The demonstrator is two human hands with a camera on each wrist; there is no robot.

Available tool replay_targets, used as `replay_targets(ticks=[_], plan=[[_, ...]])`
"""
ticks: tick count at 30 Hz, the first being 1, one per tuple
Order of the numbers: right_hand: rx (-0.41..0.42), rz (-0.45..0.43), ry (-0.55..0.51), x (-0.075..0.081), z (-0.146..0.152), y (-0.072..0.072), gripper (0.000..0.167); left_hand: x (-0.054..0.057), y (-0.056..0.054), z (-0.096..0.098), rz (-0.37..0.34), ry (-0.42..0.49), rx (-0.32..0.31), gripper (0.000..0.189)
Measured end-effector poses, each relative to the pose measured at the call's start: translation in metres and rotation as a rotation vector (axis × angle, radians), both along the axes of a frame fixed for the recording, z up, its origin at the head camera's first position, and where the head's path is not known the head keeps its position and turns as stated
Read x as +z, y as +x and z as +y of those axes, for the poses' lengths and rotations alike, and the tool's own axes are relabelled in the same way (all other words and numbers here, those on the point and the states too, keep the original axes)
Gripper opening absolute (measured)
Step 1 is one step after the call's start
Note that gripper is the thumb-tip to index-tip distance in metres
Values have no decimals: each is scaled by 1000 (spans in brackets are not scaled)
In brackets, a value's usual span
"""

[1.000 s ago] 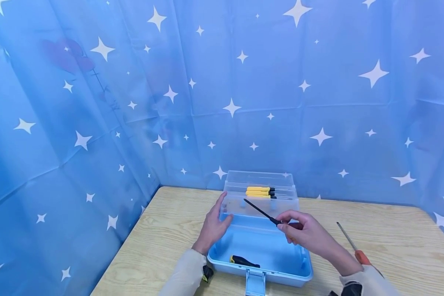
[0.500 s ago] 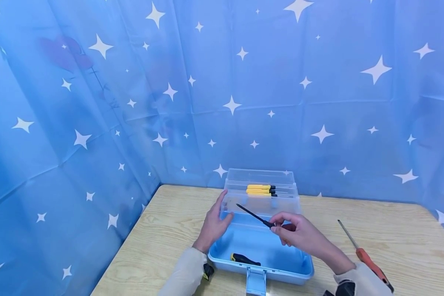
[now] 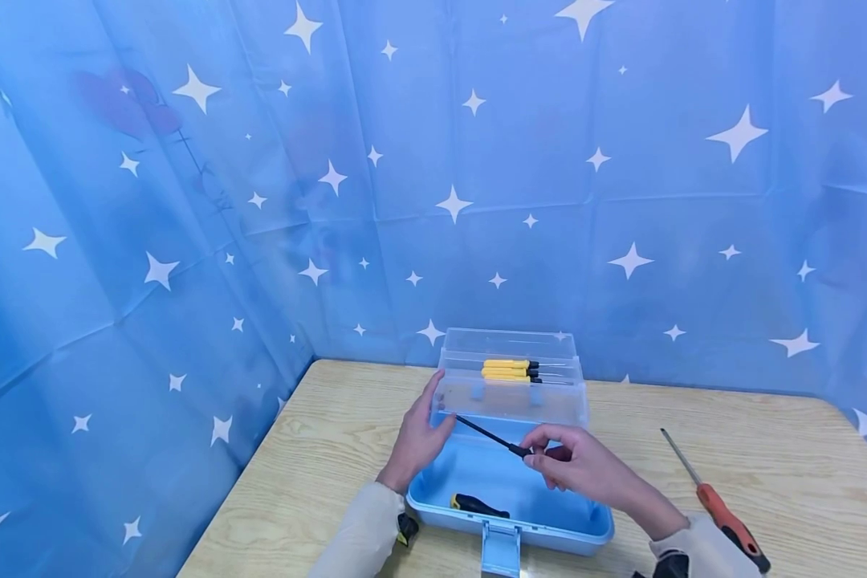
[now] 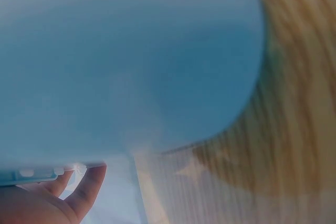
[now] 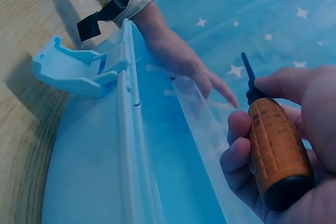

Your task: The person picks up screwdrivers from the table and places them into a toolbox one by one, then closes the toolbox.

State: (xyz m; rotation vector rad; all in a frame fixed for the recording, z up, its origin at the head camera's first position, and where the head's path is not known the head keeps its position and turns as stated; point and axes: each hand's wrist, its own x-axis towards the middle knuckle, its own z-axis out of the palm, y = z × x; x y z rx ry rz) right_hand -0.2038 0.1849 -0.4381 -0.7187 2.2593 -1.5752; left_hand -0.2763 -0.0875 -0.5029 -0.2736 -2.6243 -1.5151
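My right hand (image 3: pixel 585 466) grips a screwdriver (image 5: pixel 278 145) by its orange, black-ended handle, mostly hidden in the palm in the head view. Its dark shaft (image 3: pixel 487 434) slants over the blue toolbox (image 3: pixel 588 544), the tip overlapping my left thumb in the head view. At the box's left side, my left hand (image 3: pixel 415 441) rests with extended fingers along the edge of the raised clear lid (image 3: pixel 506 405). A short black screwdriver handle with a yellow end (image 3: pixel 477 505) lies inside the box along the front wall.
Several small yellow-handled screwdrivers (image 3: pixel 507 370) sit in the lid compartment. A longer orange-and-black screwdriver (image 3: pixel 726 518) lies on the wooden table (image 3: pixel 318 449) to the right. The front latch (image 3: pixel 501 548) hangs down. A blue starry curtain (image 3: pixel 376 185) stands behind the table.
My right hand has moved left and slightly down with the screwdriver, its tip dropping toward my left thumb. The left hand keeps its place at the lid.
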Motion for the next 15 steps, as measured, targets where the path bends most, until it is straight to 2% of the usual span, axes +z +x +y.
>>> replay_targets(ticks=[15], plan=[[112, 20, -12, -12, -2, 0, 17, 0, 0, 0, 1, -5, 1, 73]])
